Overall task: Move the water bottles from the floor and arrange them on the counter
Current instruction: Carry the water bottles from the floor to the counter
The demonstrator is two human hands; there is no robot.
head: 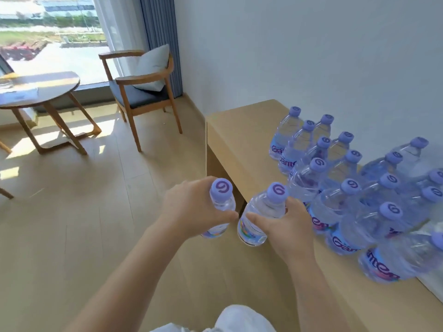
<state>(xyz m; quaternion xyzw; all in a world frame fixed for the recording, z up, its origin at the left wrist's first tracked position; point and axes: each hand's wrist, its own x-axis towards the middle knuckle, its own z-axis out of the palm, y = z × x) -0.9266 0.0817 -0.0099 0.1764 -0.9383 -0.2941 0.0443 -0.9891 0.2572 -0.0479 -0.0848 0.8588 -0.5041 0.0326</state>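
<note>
At centre frame, my left hand and right hand each grip a bottle. Carrying step; next, I judge, stand both on the counter beside the cluster.

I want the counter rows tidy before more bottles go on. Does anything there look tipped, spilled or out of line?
Nothing stands out. The bottles on the counter all stand upright with caps on, clustered near the wall, and no water shows on the wood. The left hand and right hand each grip one more bottle, not yet set down.
</note>
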